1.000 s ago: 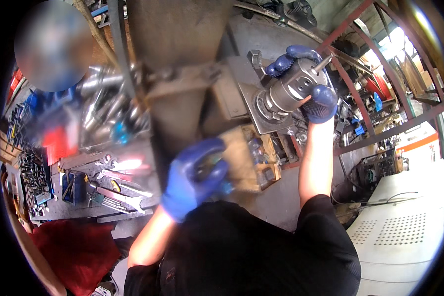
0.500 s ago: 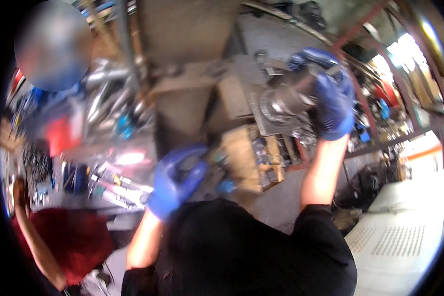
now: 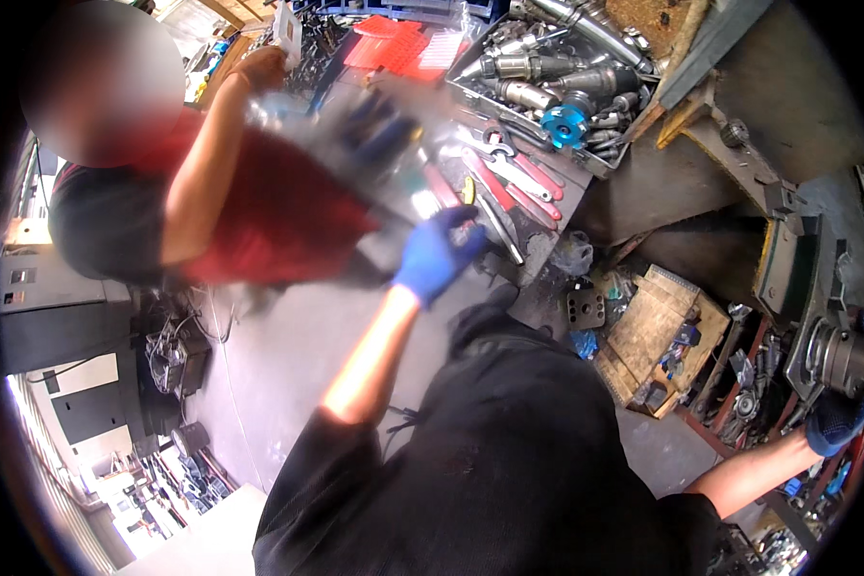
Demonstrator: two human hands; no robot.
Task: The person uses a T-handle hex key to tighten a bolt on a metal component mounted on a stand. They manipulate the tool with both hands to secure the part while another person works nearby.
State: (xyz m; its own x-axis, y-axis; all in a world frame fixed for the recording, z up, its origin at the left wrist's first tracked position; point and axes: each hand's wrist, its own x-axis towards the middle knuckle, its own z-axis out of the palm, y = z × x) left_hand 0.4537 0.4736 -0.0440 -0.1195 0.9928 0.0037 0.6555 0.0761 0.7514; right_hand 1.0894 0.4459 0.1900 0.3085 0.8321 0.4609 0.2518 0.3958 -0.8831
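At far right, 1 grey metal cylinder [image 3: 851,362] is seated, apparently mounted, on a fixture [image 3: 799,369] and touched by the right hand [image 3: 843,419], whose grip cannot be told. The left hand [image 3: 436,254], fingers parted and seemingly empty, is held near red-handled wrenches [image 3: 533,207], none yet taken up.

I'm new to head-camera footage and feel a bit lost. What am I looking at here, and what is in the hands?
There is no robot: these are a person's own hands, in blue gloves. The camera sits on that person's head and looks down; its fisheye lens bends straight edges. The left hand is by the bench; whether it touches a tool I cannot tell. The right hand, far right, is at a grey cylinder; its grip is unclear. On the bench are red-handled wrenches and a tray of metal parts. The person in red is someone else.
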